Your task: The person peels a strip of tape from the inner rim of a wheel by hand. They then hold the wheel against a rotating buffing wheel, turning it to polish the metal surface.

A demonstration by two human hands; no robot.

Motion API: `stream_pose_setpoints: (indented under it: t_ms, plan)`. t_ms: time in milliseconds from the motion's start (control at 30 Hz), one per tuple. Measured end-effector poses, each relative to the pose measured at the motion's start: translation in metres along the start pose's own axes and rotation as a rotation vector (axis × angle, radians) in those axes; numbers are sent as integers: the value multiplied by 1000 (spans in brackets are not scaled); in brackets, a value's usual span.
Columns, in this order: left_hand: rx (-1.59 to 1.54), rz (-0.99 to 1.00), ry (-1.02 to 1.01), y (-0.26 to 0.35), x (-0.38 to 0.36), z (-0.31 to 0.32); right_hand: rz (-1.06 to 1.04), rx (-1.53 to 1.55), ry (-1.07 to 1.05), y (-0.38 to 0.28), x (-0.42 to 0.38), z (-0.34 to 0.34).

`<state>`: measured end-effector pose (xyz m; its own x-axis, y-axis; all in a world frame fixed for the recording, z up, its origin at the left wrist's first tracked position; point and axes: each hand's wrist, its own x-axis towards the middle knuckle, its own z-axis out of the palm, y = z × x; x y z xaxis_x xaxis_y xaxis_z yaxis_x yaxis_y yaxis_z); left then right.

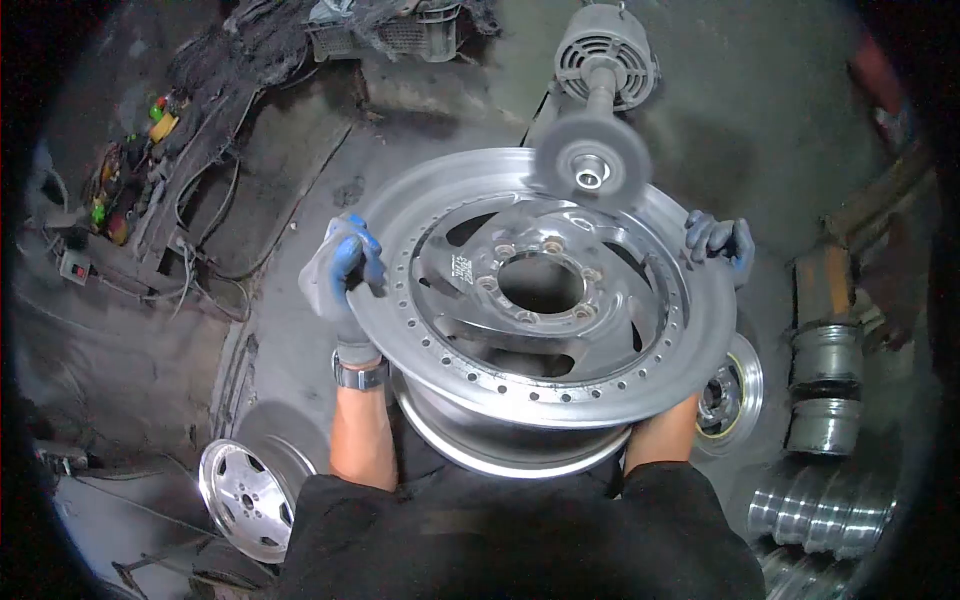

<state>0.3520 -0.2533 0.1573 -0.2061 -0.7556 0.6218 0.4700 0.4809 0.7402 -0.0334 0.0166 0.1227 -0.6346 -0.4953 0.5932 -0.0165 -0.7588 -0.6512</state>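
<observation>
A large metal wheel rim (455,265) with a ring of small holes is held up in front of my body, its face tilted upward. My left hand (345,262), in a blue and grey glove, is closed around the rim's left edge. On the opposite edge, the gloved fingers of my right hand (720,240) curl over the lip. The rim's far edge meets a round buffing wheel (625,165), blurred as if spinning, which overlaps it in this view. That buffing wheel sits on the shaft of a grey motor (603,50).
Another wheel rim (250,500) lies low on the left, and one more (745,395) stands behind my right arm. Stacked shiny rims (825,515) line the right side. Cables and a switch box (75,265) are at left; a dusty crate (385,38) sits at the back.
</observation>
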Motion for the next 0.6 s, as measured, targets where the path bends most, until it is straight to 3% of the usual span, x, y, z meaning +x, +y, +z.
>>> stream_pose_setpoints:
  t_ms: [133, 233, 300, 433, 500, 600]
  plan:
    - [24, 63, -27, 4, 1, 4, -12, -1, -23, 2, 1, 0]
    - [-9, 3, 20, 5, 0, 5, -53, 21, -8, 8, 3, -1]
    - [-19, 146, -27, -5, 4, 4, -53, -1, 14, 6, 0, -1]
    - [-53, 80, -53, -13, 5, 1, -49, -84, 34, -8, -6, 3]
    - [-127, -78, 0, -11, 5, 2, -66, -102, 39, -12, -9, 6]
    - [-84, -15, -15, -16, 7, 2, -87, -109, 57, -13, -10, 10]
